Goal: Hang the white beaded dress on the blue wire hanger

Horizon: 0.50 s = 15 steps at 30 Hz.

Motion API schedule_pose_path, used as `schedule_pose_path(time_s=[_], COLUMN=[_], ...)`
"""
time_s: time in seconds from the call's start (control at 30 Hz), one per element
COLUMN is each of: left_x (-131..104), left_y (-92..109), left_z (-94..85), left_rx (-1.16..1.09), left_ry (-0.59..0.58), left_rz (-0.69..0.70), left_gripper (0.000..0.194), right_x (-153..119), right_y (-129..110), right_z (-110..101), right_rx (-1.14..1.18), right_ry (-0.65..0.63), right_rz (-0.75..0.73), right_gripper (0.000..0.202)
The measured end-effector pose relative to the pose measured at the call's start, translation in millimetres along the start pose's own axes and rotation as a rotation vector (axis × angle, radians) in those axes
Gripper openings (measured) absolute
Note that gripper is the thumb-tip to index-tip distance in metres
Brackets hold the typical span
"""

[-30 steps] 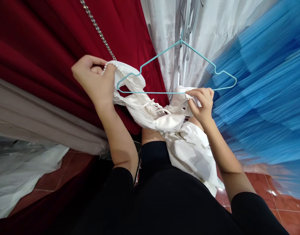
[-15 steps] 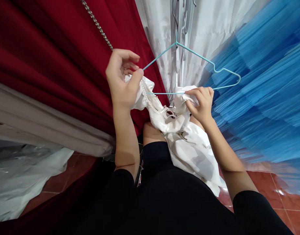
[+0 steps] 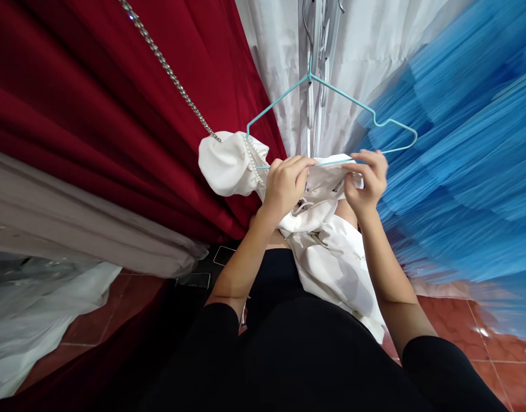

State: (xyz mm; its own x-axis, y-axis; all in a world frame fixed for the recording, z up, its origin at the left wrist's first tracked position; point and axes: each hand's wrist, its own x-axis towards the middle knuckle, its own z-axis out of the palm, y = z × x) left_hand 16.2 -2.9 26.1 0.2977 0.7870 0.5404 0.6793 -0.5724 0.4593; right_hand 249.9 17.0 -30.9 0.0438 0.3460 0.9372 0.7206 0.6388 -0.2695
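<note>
I monitored the station through the head camera. The white dress (image 3: 331, 254) was located centrally, directly in front of the person; its lower part trailed down over the person's legs. The puffed left sleeve (image 3: 222, 165) rested at the left end of the light-blue hanger (image 3: 278, 101), with the pearl trim (image 3: 251, 155) running just beside the hanger's left corner.

Left hand (image 3: 287, 183): positioned at the middle of the lower bar (image 3: 331, 163). I noted its fingers bent across the bar, gripping the white fabric.

Right hand (image 3: 366, 178): positioned toward the right end of the same bar. Thumb and fingers pinched the dress fabric, which stretched between both hands; the fingertips were slightly blurred.

The hanger hung upright in front of a metal stand (image 3: 311, 114). Red cloth (image 3: 74, 103) and a glittering chain (image 3: 181, 92) occupied the left side; a blue ruffled skirt (image 3: 460, 160) occupied the right.
</note>
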Motion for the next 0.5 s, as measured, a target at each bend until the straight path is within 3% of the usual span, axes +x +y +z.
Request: schedule_pose_path(time_s=[0.07, 0.13, 0.23, 0.33, 0.5], left_x=[-0.1, -0.2, -0.1, 1.1, 2.1], left_y=[-1.3, -3.3, -4.4, -2.5, -0.5], left_z=[-7.5, -11.8, -11.8, -8.0, -5.5], left_rx=[-0.007, -0.004, -0.011, -0.041, -0.068], left_ry=[-0.023, -0.039, -0.048, -0.05, -0.061], left_rz=[-0.009, -0.017, -0.022, -0.03, -0.017], left_gripper=[0.033, 0.033, 0.033, 0.032, 0.033], right_x=[0.6, 7.6, 29.3, 56.4, 92.9], right_y=[12.0, 29.5, 58.7, 77.4, 65.3], right_z=[-12.8, -26.5, -44.6, -57.3, -63.7], right_rx=[-0.125, -0.152, -0.039, -0.005, -0.09], right_ry=[0.225, 0.323, 0.318, 0.336, 0.332], right_rz=[0.105, 0.251, 0.425, 0.463, 0.439], right_gripper=[0.021, 0.022, 0.018, 0.019, 0.026])
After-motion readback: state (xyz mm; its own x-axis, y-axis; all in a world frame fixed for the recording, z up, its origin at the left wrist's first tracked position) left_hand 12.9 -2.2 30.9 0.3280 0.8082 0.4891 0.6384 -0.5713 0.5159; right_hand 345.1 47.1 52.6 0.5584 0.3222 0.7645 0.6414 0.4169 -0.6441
